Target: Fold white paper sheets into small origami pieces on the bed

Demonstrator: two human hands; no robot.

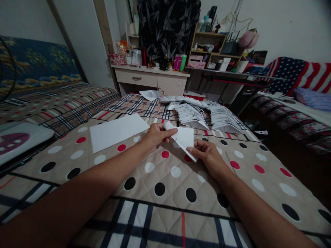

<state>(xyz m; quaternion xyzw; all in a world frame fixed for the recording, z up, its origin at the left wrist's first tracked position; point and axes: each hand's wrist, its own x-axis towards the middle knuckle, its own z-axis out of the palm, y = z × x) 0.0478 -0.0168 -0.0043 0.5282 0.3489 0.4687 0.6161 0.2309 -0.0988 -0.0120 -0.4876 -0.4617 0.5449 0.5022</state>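
Note:
Between my hands is a folded piece of white paper (185, 136), roughly triangular, held just over the bed cover. My left hand (158, 134) pinches its upper left corner, thumb on top. At the lower right corner, my right hand (204, 151) grips the paper between thumb and fingers. A stack of flat white paper sheets (117, 132) lies to the left of my left hand. Beyond my hands stand rows of folded white paper pieces (191, 115), packed close together, with another row (223, 117) to their right.
A single folded paper (150, 94) lies at the bed's far edge. The quilted, dotted bed cover (165, 175) spreads under everything. A white dresser (150, 77) and a desk with shelves (212, 44) stand behind. At the left edge sits a flat white item with a purple mark (18, 143).

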